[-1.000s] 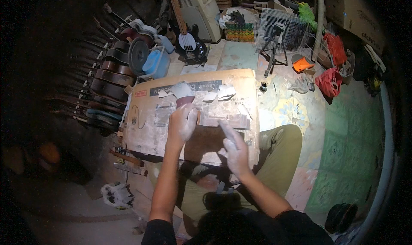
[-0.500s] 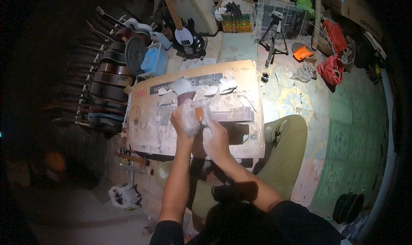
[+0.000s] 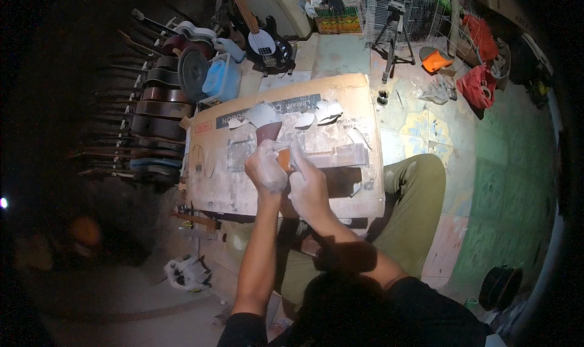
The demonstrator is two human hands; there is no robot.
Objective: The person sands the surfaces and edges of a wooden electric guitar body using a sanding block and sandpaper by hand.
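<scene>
My left hand (image 3: 269, 169), dusted white, is closed around a small glossy orange-brown piece (image 3: 284, 159), whose full shape is hidden by the fingers. Close against its other side, my right hand (image 3: 309, 186) is closed too, with the index finger stretched along the piece. Both hands are just above a dusty cardboard sheet (image 3: 213, 196). Beyond the left hand lies a reddish-brown sheet (image 3: 268, 133), probably sandpaper, beside a crumpled whitish piece (image 3: 262, 113). Torn white-backed scraps (image 3: 328, 110) lie farther right. A long grey dusty bar (image 3: 347, 156) rests right of my right hand.
Several guitars (image 3: 161, 125) stand in a row at the left. A black electric guitar (image 3: 267, 46) and a blue tub (image 3: 219, 79) are behind the cardboard. Farther right are a tripod (image 3: 392, 40), a wire cage (image 3: 420, 15), an orange scoop-like object (image 3: 435, 60) and a red bag (image 3: 477, 85).
The whole view has shifted slightly, so the cardboard and hands appear a little farther right. Both hands keep nearly the same hold on the orange-brown piece.
</scene>
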